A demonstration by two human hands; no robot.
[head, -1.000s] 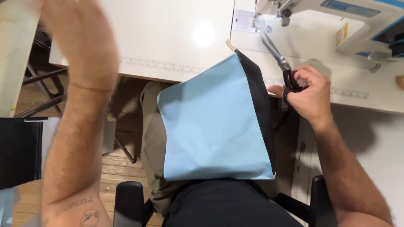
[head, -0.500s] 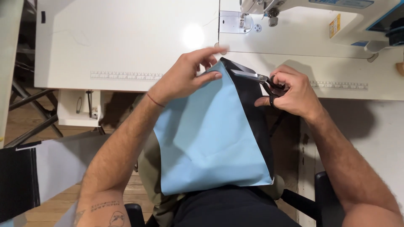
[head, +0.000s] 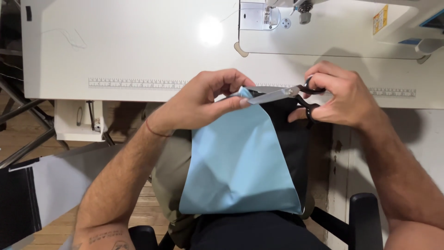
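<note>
Pinching the top corner of a light blue fabric panel point(head: 238, 162), the left hand point(head: 203, 99) has its thumb and fingertips closed tight on the cloth just where the corner folds up. The panel hangs from that pinch down over the person's lap, backed along its right side by a black fabric layer point(head: 291, 134) that shows as a dark strip beside the blue. The right hand point(head: 344, 99) is curled through the black loops of a pair of steel-bladed scissors point(head: 282, 95), fingers wrapped closed around the handles. The blades point left, lying almost level across the top edge of the cloth, their tip reaching right up to the left fingertips; whether the blades are parted I cannot tell.

Both hands hover just in front of the near edge of the white table point(head: 138, 51), which has a printed ruler strip point(head: 134, 84) along that edge. A white sewing machine point(head: 323, 28) stands farther back on the right. Below, black chair armrests point(head: 365, 217) flank the lap over a wooden floor point(head: 138, 208).
</note>
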